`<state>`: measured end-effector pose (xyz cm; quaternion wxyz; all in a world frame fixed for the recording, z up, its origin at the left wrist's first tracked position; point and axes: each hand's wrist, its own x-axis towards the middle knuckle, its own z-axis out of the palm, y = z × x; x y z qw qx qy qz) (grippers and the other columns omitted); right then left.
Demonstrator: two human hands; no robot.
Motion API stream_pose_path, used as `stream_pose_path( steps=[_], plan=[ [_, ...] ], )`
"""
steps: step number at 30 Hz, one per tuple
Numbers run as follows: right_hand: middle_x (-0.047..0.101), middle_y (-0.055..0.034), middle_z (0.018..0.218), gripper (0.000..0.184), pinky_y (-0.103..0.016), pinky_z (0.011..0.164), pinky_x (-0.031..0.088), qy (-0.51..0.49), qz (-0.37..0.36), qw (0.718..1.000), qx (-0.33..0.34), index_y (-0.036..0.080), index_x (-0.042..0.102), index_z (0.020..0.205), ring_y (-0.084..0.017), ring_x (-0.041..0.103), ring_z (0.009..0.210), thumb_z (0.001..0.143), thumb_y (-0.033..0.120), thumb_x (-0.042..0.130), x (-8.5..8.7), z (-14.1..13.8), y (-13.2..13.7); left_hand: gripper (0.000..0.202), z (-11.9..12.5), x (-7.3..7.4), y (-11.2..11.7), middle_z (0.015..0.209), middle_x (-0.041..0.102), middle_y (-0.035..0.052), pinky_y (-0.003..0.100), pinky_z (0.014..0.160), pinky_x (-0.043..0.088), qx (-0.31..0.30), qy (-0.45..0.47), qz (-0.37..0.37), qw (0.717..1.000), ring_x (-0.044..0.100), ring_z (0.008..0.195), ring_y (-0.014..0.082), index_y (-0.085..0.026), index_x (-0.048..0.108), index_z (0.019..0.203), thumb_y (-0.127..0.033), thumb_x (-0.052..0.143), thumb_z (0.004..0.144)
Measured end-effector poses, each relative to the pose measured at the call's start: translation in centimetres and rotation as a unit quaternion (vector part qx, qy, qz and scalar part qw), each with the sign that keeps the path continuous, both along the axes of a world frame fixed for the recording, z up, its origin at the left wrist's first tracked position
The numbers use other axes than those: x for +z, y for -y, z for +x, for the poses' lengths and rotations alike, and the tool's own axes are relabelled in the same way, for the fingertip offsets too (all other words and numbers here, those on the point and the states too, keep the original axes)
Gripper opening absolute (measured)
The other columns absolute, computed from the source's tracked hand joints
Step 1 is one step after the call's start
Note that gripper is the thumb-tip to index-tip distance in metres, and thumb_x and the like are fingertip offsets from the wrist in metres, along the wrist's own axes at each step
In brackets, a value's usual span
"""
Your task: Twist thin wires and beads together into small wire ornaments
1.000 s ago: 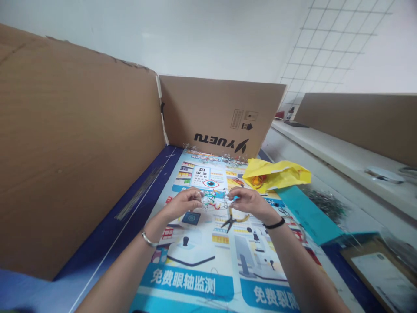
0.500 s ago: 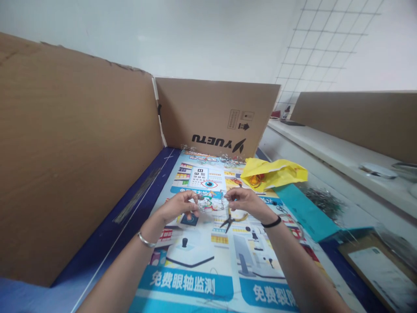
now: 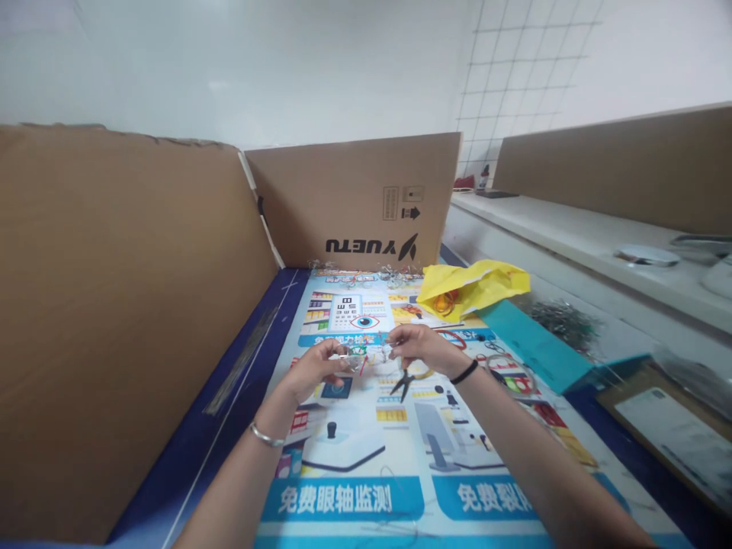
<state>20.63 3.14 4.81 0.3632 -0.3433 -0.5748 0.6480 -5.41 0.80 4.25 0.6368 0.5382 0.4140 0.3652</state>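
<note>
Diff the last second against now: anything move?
Only the camera view shifted; nothing taken or released. The left hand and right hand still pinch the small clear piece between them above the poster. The pliers and yellow bag lie where they were.

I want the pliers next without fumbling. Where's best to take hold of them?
Grip the pliers by the yellow handles, probably coming from the right. They lie flat on the poster just below the right hand, with the black nose pointing toward the person and the handles curving away under that hand. It pinches a small wire piece with the left hand.
</note>
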Motion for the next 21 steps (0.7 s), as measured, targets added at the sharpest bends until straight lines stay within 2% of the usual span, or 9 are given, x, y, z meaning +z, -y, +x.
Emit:
stream_pose_path(
  steps=[3,8,13,15,18,21],
  plan=[
    [0.062,0.0017,0.069,0.031,-0.021,0.050,0.054,-0.017,-0.030,0.999,0.006,0.016,0.064,0.086,-0.012,0.063,0.064,0.059,0.021,0.077,-0.5,0.0,-0.2,0.035,0.2,-0.5,-0.1,0.072,0.059,-0.0018,0.015,0.040,0.040,0.004,0.019,-0.019,1.000,0.060,0.063,0.0118,-0.016,0.049,0.077,-0.027,0.078,0.059],
    [0.061,0.0022,0.070,0.032,-0.021,0.052,0.054,-0.039,-0.053,0.998,0.009,0.017,0.064,0.087,-0.013,0.064,0.067,0.058,0.020,0.078,-1.2,0.3,-0.6,0.033,0.6,-1.1,-0.2,0.072,0.060,-0.0021,0.018,0.050,0.043,0.027,0.064,-0.039,0.997,0.056,0.059,0.0079,-0.016,0.051,0.076,-0.024,0.078,0.060],
    [0.060,0.0023,0.070,0.030,-0.022,0.052,0.054,-0.043,-0.051,0.998,0.009,0.016,0.063,0.083,-0.013,0.063,0.067,0.057,0.020,0.078,-1.3,0.4,-0.7,0.030,0.6,-1.3,-0.3,0.071,0.061,-0.0007,0.016,0.047,0.038,0.036,0.093,-0.043,0.994,0.053,0.056,0.0067,-0.015,0.054,0.080,-0.021,0.077,0.062],
    [0.060,0.0027,0.070,0.029,-0.022,0.053,0.054,-0.044,-0.049,0.998,0.003,0.016,0.063,0.082,-0.012,0.063,0.067,0.057,0.020,0.078,-1.3,0.3,-0.7,0.027,0.5,-1.3,-0.3,0.073,0.061,0.0000,0.016,0.049,0.040,0.029,0.124,-0.051,0.991,0.055,0.059,0.0073,-0.015,0.055,0.081,-0.019,0.076,0.064],
    [0.060,0.0034,0.069,0.029,-0.023,0.053,0.054,-0.041,-0.044,0.998,-0.006,0.016,0.063,0.081,-0.011,0.062,0.063,0.057,0.020,0.078,-1.4,0.3,-0.6,0.024,0.5,-1.2,-0.1,0.081,0.062,0.0029,0.019,0.054,0.045,0.010,0.182,-0.094,0.979,0.061,0.074,0.0135,-0.016,0.057,0.085,-0.018,0.073,0.067],
    [0.060,0.0033,0.070,0.029,-0.022,0.053,0.054,-0.032,-0.040,0.999,-0.005,0.016,0.063,0.082,-0.009,0.060,0.061,0.058,0.020,0.077,-1.4,0.2,-0.6,0.021,0.7,-1.5,-0.2,0.089,0.063,0.0048,0.021,0.054,0.048,0.035,0.220,-0.138,0.965,0.063,0.078,0.0169,-0.017,0.058,0.086,-0.025,0.070,0.071]
  ],
)
